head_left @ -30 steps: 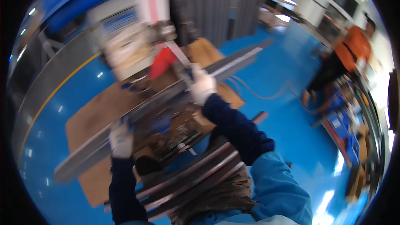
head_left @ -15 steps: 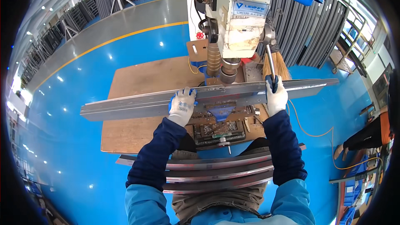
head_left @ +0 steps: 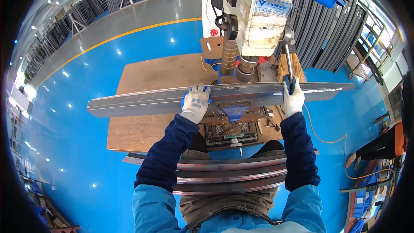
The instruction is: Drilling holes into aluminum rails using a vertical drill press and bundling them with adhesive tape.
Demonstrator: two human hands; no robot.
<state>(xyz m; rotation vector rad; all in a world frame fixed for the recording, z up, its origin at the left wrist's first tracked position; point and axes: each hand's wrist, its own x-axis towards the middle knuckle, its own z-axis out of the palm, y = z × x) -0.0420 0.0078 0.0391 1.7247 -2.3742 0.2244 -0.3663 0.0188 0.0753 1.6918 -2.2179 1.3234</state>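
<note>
A long dark grey metal profile (head_left: 142, 106) lies crosswise under the drill press (head_left: 262, 36), above a blue-jawed vise (head_left: 235, 112). My left hand (head_left: 196, 102), in a white glove with blue coating, is closed over the profile left of the chuck (head_left: 247, 68), its fingers over the far edge. My right hand (head_left: 294, 99), gloved the same way, is wrapped round the lower end of the press's feed lever (head_left: 289, 60), in front of the profile's right part. The profile's far side hides the chuck's lower end, so I cannot see a drill bit.
A brown board tabletop (head_left: 138, 131) carries the press. Several more metal profiles (head_left: 230, 175) lie across my legs. A straw brush (head_left: 297, 67) stands behind the lever. Profiles (head_left: 327, 39) lean upright at the back right. An orange hose (head_left: 321, 139) crosses the blue floor; a person's legs (head_left: 375, 144) show at right.
The whole view has shifted, so the press and profile sit slightly farther right. Both hands keep their holds, and the lever's angle looks nearly the same.
</note>
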